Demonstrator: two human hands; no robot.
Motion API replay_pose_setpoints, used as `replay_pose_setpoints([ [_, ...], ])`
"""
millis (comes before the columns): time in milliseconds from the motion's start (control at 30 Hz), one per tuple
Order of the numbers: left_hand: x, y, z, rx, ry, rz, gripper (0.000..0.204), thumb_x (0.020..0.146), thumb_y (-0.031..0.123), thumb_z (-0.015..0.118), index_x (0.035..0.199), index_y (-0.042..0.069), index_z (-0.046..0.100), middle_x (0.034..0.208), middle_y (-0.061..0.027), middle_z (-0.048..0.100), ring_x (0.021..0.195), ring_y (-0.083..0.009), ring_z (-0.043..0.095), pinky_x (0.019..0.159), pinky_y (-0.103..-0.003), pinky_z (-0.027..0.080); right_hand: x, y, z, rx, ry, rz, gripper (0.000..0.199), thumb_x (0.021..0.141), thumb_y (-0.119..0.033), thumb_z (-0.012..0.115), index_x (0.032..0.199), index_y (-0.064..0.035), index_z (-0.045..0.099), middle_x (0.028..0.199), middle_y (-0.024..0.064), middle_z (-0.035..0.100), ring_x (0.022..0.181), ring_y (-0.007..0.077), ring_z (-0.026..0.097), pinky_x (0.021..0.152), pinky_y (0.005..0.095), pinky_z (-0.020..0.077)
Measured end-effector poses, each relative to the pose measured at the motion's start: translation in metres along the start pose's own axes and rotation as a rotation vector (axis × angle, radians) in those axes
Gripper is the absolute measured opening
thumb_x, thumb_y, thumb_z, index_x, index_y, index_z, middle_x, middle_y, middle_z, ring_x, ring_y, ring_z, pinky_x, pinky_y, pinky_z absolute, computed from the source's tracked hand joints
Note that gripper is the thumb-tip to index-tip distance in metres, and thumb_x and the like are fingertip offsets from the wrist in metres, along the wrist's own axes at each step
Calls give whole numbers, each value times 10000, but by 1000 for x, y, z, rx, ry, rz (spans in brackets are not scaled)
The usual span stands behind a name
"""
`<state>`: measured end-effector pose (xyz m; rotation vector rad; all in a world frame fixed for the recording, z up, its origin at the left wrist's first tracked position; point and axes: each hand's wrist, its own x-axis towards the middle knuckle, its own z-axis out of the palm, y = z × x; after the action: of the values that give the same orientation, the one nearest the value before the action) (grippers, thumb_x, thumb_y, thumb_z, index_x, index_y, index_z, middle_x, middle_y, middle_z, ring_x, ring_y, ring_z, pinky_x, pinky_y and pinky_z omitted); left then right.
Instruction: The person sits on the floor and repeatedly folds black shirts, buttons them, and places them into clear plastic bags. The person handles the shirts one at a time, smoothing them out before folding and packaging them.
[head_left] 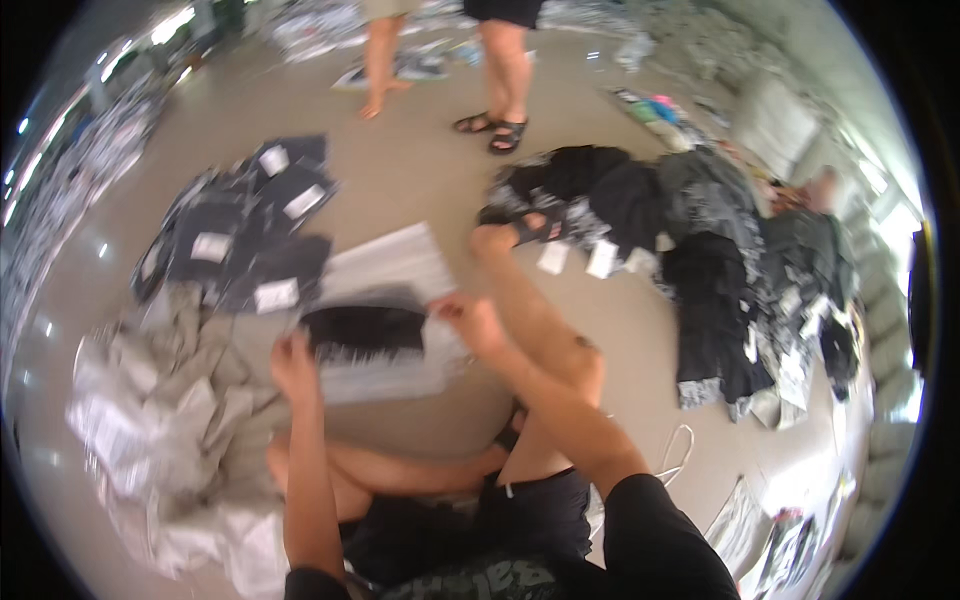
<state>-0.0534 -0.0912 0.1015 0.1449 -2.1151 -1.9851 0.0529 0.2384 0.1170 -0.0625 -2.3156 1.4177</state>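
A black folded garment (366, 330) with a pale printed band along its near edge is stretched between my hands. My left hand (293, 366) is closed at its left edge. My right hand (474, 322) pinches near its upper right corner; the fingers are slightly blurred. Beneath the garment lies a whitish plastic sheet or bag (400, 262), flat on the floor in front of my crossed legs.
Dark packed garments with white labels (245, 235) lie at the far left. A crumpled beige-white sack heap (190, 450) sits at my left. Black and grey clothes (705, 260) are piled at right. Ahead, a person stands in black sandals (495, 130), beside another person's leg (380, 65).
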Motion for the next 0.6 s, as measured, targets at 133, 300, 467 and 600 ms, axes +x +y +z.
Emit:
replay_pose_setpoints([
  [133, 37, 85, 7, -356, -199, -66, 405, 1038, 63, 596, 1435, 27, 521, 839, -49, 631, 714, -201, 739, 690, -386, 667, 46, -55, -25, -62, 64, -126, 174, 895, 3, 814, 1058, -54, 832, 974, 83, 729, 743, 145, 644, 688, 304, 540],
  [300, 55, 134, -9, -274, -161, -110, 191, 1030, 89, 597, 1134, -29, 707, 761, -27, 631, 653, -184, 727, 601, -314, 601, 71, -99, -37, 8, 103, -179, 136, 934, -43, 823, 1069, -33, 814, 985, 43, 628, 711, 106, 555, 652, 280, 487],
  [467, 33, 166, -21, -327, -203, -133, 146, 1003, 96, 645, 1078, -6, 718, 767, -32, 633, 642, -174, 695, 602, -313, 580, 70, -110, -60, 62, 87, -175, 137, 950, -68, 822, 1070, -7, 798, 993, 40, 639, 720, 96, 544, 651, 270, 464],
  [600, 31, 161, -37, -376, -161, -105, 100, 990, 89, 665, 1036, 13, 712, 737, 0, 589, 602, -128, 604, 565, -282, 507, 49, -137, -63, 8, 46, -234, 129, 967, -82, 814, 1053, 10, 790, 1011, 27, 660, 724, 80, 541, 642, 259, 450],
])
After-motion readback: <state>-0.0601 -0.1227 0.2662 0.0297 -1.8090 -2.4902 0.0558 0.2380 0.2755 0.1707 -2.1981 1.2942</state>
